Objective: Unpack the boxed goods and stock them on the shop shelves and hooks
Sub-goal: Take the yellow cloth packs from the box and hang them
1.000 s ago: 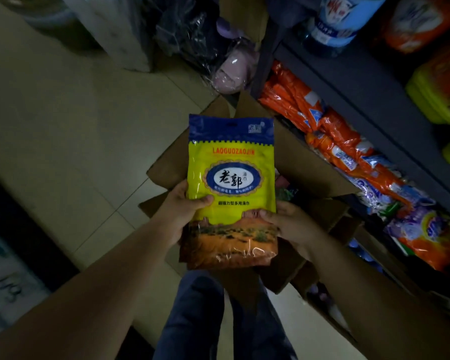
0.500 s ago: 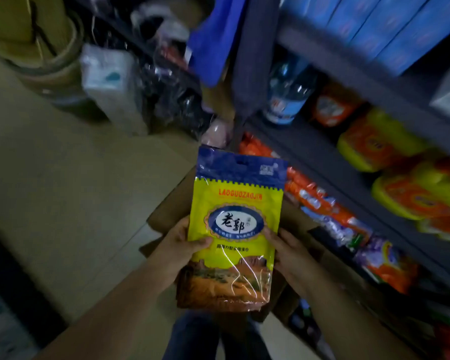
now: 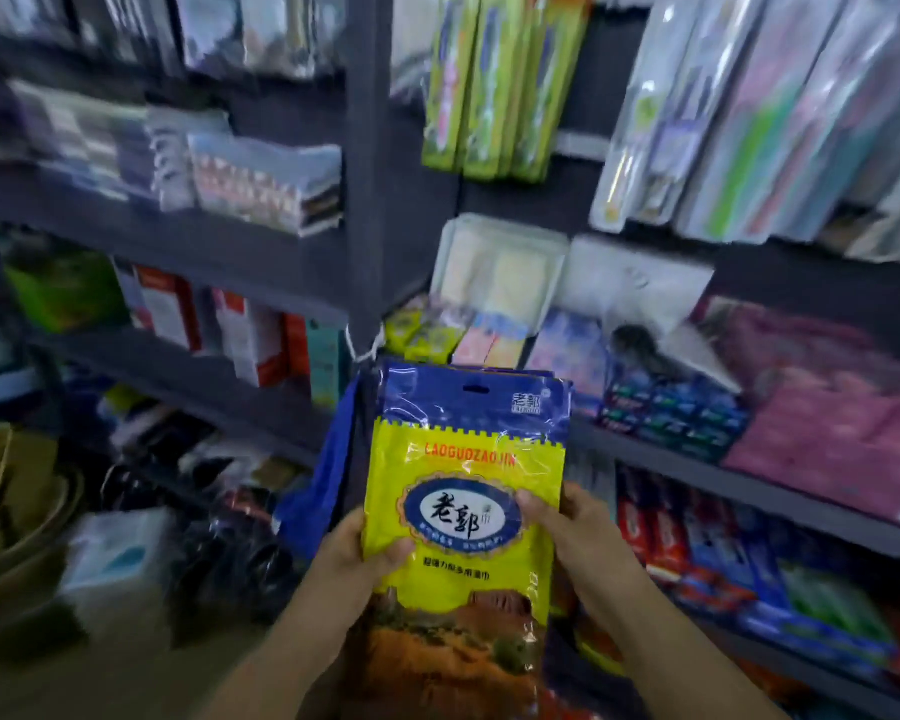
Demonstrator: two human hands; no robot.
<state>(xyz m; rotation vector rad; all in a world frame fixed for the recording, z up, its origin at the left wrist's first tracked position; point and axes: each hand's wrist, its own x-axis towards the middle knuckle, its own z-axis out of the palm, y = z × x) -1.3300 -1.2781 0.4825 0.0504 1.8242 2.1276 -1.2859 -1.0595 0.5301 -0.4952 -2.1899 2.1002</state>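
I hold a stack of flat yellow-and-blue packets upright in front of me, each with a blue top band, a hang slot and an orange landscape print at the bottom. My left hand grips the left edge with the thumb on the front. On the right edge, my right hand has its thumb over the oval logo. The packets are level with the dark shelf board to the right. The cardboard box is out of view.
Dark grey shelving fills the view, with an upright post in the middle. Toothbrush cards hang above, pink cloth packs and toothpaste boxes sit at right, boxed goods at left. Basins and bagged goods stand on the floor at left.
My view has swung up from the open cardboard box and floor to the shelves. Both hands have lifted the packets with it, keeping the same grip.
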